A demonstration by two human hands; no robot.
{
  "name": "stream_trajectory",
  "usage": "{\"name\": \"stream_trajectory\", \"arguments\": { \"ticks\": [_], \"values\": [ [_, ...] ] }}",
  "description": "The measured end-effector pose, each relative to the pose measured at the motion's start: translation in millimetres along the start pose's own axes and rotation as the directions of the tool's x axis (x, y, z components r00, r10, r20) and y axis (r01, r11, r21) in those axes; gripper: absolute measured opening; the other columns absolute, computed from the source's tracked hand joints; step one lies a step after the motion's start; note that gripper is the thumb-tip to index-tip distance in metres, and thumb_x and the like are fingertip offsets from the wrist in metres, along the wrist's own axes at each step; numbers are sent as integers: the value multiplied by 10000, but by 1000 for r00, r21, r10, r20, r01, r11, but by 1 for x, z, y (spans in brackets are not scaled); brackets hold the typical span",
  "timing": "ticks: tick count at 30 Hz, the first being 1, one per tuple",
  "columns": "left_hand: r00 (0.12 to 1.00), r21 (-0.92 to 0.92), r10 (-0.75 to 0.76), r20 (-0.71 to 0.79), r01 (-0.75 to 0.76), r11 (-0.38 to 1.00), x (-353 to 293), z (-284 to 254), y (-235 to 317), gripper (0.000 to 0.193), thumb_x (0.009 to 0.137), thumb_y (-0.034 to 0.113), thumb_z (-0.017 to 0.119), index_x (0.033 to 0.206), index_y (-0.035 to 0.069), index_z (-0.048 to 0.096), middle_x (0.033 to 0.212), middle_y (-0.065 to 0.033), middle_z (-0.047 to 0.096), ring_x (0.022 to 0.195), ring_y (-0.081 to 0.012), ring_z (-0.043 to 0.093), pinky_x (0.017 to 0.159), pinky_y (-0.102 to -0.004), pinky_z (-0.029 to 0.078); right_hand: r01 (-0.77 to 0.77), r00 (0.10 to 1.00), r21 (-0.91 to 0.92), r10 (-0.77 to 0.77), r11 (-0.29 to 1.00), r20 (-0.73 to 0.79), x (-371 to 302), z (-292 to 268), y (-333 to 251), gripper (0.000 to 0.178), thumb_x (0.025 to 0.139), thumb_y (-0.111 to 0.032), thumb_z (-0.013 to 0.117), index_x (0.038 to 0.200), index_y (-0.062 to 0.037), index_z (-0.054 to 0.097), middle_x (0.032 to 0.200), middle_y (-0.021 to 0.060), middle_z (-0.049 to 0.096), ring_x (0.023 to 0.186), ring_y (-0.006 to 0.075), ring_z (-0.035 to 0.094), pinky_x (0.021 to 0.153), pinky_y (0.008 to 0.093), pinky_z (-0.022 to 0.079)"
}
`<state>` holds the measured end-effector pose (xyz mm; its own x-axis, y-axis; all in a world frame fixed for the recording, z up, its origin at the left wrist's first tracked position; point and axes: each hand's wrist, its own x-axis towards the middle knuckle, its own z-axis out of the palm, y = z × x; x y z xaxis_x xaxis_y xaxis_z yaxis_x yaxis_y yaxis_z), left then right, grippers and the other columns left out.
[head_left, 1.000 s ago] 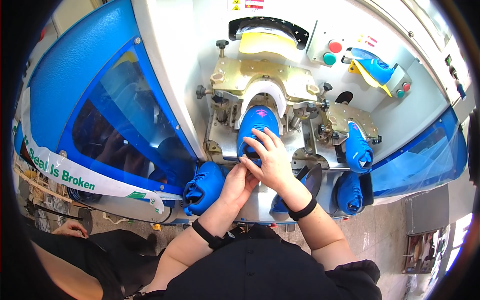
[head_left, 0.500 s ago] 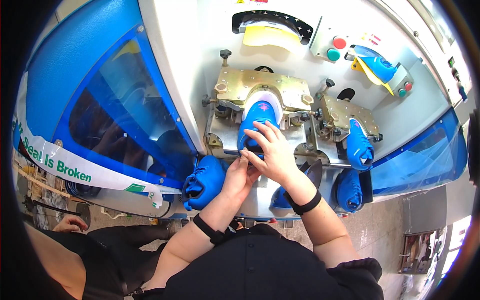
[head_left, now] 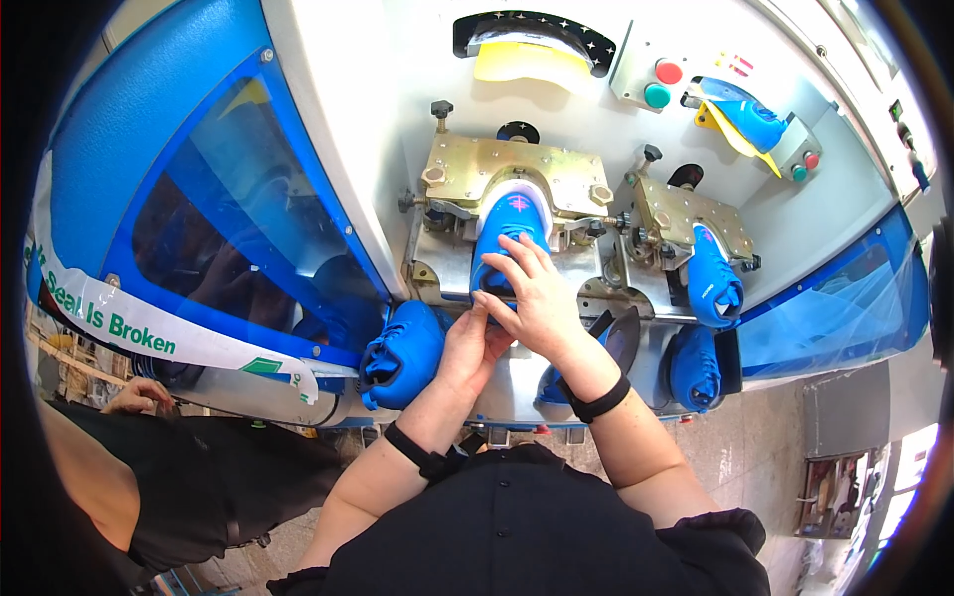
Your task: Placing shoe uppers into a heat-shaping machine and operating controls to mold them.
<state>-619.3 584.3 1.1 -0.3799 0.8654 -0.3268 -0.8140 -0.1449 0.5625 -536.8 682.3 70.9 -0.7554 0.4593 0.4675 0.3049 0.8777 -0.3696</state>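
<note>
A blue lace-up shoe (head_left: 513,216) sits toe-forward in the curved pale cradle (head_left: 538,189) of a brass-coloured metal clamp (head_left: 467,164). My left hand (head_left: 467,350) is closed at the shoe's heel, its thumb and fingertips at the back edge. Over the collar and lace area lies my right hand (head_left: 538,300), fingers bent across the upper and thumb meeting the left thumb at the heel. Both hands partly hide the shoe's opening. Left of my left hand, another blue shoe (head_left: 405,353) rests on the machine's front ledge.
To the right, a second clamp (head_left: 686,214) holds a blue shoe (head_left: 712,278); another blue shoe (head_left: 695,370) stands below it. Red and green buttons (head_left: 663,83) are on the back wall. A blue windowed panel (head_left: 248,219) flanks the left. A co-worker's hand (head_left: 139,395) shows at lower left.
My hands keep nearly the same hold on the shoe. The whole view has shifted slightly. At the lower left, the co-worker's body and hand have changed position.
</note>
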Motion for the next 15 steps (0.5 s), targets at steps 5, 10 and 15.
{"name": "stream_trajectory", "arguments": {
  "ticks": [5, 10, 15],
  "values": [
    [999, 20, 8, -45, -7, 1000, -3, 3, 5, 414, 982, 426, 568, 1161, 53, 579, 991, -66, 667, 836, -166, 670, 783, -322, 570, 34, 984, 49, -25, 998, -175, -39, -3, -3, 533, 793, -223, 735, 1274, -73, 561, 1393, 192, 495, 1317, 432, 434, 1050, 500, 396],
    [995, 75, -70, -68, 75, 994, -5, -3, 10, 435, 948, 456, 609, 1123, 58, 608, 984, -78, 671, 886, -252, 694, 721, -353, 593, -20, 929, 207, -58, 978, 365, -169, 7, 17, 180, 856, -199, 671, 993, -82, 668, 1017, 112, 666, 929, 322, 649, 780, 398, 516],
    [960, -2, -261, -105, 262, 965, -19, -19, -5, 539, 973, 544, 514, 1195, 55, 563, 1205, -183, 619, 1096, -348, 627, 891, -469, 528, -277, 883, 322, 107, 905, 458, -263, 33, 50, 155, 891, -221, 631, 962, -96, 688, 927, 104, 686, 845, 322, 664, 748, 418, 534]
  ]
}}
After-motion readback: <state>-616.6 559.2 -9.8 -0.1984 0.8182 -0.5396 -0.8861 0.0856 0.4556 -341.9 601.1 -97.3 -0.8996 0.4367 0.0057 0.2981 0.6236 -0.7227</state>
